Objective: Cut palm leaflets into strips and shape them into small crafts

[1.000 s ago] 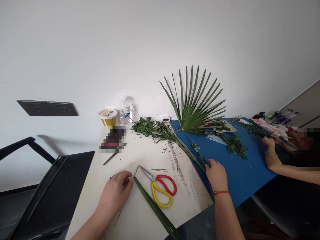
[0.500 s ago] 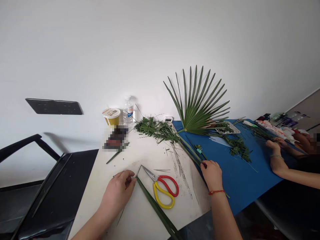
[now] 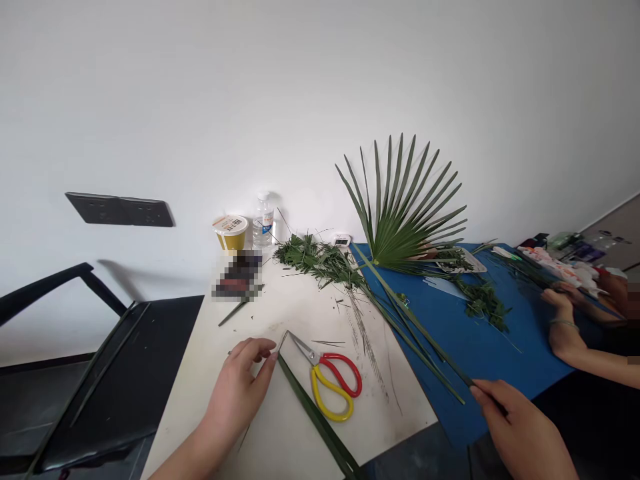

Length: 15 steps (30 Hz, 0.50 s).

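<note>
My left hand (image 3: 247,380) is closed in a pinch at the narrow tip of a long green leaf strip (image 3: 313,403), which runs down across the white table to its front edge. Right beside that tip lie scissors (image 3: 327,373) with one red and one yellow handle. At the lower right, my right hand (image 3: 520,427) pinches the near end of another long leaf strip (image 3: 425,337), which reaches back over the blue table part. Next to it lie more green strips (image 3: 395,317). A large palm fan leaf (image 3: 395,227) stands behind against the wall.
A heap of green leaf scraps (image 3: 315,260) lies at the back, near a water bottle (image 3: 263,220) and a yellow tub (image 3: 231,233). A black chair (image 3: 140,360) is at left. Another person's arm (image 3: 580,340) rests on the blue surface (image 3: 480,360) at right.
My right hand has moved right and toward me, drawing a leaf strip along over the blue surface. My left hand keeps its pinch on the strip tip. The view has shifted slightly.
</note>
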### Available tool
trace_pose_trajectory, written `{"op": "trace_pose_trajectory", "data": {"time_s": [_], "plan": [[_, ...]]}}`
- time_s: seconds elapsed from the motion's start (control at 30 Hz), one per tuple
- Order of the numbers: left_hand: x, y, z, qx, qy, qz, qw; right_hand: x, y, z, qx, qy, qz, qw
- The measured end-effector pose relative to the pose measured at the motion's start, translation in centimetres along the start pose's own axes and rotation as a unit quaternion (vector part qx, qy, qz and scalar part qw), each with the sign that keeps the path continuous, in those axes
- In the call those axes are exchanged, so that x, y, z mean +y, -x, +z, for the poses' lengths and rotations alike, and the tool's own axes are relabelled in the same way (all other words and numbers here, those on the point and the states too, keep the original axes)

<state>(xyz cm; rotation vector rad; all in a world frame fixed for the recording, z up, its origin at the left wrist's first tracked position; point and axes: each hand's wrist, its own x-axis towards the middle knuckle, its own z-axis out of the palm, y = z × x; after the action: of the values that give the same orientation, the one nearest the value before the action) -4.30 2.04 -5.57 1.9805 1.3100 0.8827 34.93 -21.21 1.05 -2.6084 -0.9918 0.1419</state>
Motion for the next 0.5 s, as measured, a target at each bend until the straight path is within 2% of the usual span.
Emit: {"op": "trace_pose_trajectory", "data": {"time_s": [0.07, 0.1, 0.17, 0.23, 0.33, 0.4, 0.5], "plan": [[0.9, 0.1, 0.0, -0.004, 0.039, 0.017, 0.999, -1.2, 1.3, 0.2, -0.004, -0.078, 0.018, 0.997], [1.5, 0.2, -0.1, -0.011, 0.062, 0.024, 0.998, -2.6, 1.9, 0.7, -0.006, -0.123, -0.005, 0.992], [3.0, 0.4, -0.1, -0.036, 0.12, 0.032, 0.992, -6.6, 3.2, 2.0, -0.044, -0.223, -0.077, 0.971], [4.7, 0.5, -0.2, -0.07, 0.184, 0.02, 0.98, -11.1, 4.3, 3.6, -0.113, -0.314, -0.128, 0.934], [6.9, 0.5, -0.1, -0.151, 0.314, -0.043, 0.936, -16.8, 5.6, 5.5, -0.209, -0.411, -0.151, 0.875], [7.8, 0.3, 0.0, -0.187, 0.37, -0.079, 0.907, -19.4, 6.2, 6.5, -0.25, -0.429, -0.156, 0.854], [8.1, -0.3, 0.0, -0.136, 0.439, -0.143, 0.876, -21.7, 6.5, 7.6, -0.262, -0.445, -0.161, 0.841]]}}
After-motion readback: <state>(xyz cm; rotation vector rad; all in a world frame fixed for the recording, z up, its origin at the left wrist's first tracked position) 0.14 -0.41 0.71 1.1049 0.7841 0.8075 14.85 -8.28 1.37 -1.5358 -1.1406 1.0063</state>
